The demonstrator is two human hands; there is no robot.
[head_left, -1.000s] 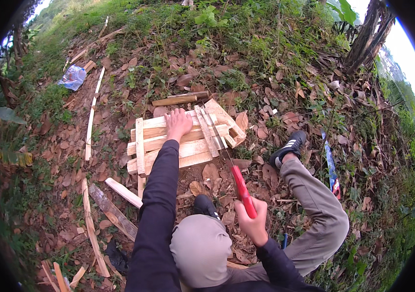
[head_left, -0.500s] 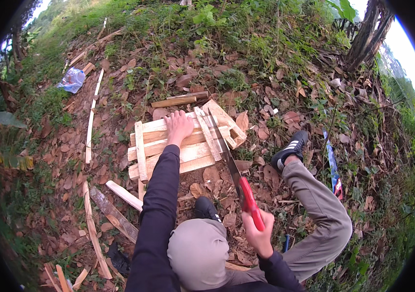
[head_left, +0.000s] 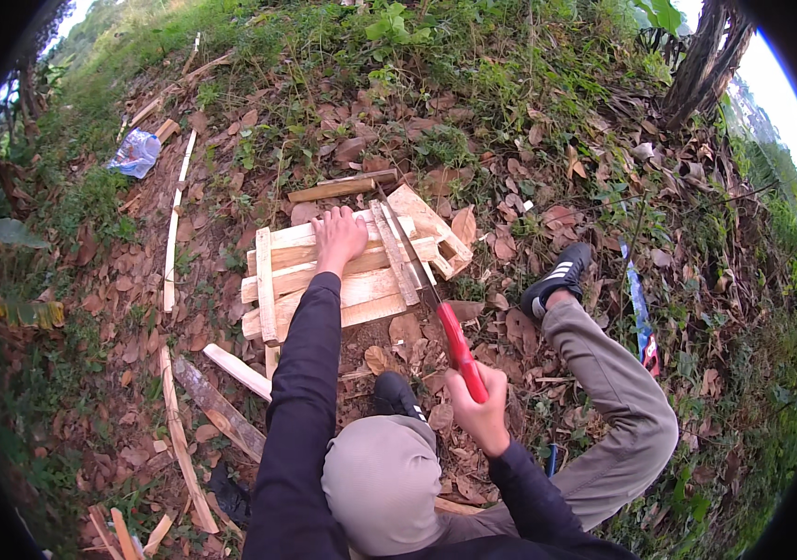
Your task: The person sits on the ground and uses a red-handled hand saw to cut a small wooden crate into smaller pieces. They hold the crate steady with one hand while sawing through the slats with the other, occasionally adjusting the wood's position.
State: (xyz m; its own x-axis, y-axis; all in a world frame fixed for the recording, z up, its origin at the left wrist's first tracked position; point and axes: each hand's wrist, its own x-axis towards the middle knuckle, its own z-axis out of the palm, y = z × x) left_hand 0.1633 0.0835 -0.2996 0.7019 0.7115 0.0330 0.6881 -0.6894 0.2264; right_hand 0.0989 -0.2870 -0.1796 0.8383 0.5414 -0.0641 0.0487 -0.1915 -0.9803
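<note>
A small panel of pale wooden slats (head_left: pixel 361 291) lies in front of me, with a crosspiece (head_left: pixel 268 285) near its left end and another crosspiece (head_left: pixel 394 252) near its right. My left hand (head_left: pixel 338 243) presses on the upper slats, fingers bent over the far edge. In my right hand (head_left: pixel 480 406) is a handsaw (head_left: pixel 455 336), gripped by its red handle. Its blade slants away from me across the slat ends, just right of the right crosspiece. How deep the teeth sit cannot be made out.
Wood pieces (head_left: pixel 428 219) rest under and beside the panel's right end; another block (head_left: pixel 331 190) lies beyond. Long strips (head_left: pixel 174 224) and offcuts (head_left: pixel 221 411) are on the left. A clear plastic bag (head_left: pixel 135 154) lies far left, a blue sleeve (head_left: pixel 639 299) at right. Dry leaves cover the ground.
My right hand has pushed the saw forward and slightly left, so less blade shows on my side of the slats. The left hand keeps its hold on the panel.
</note>
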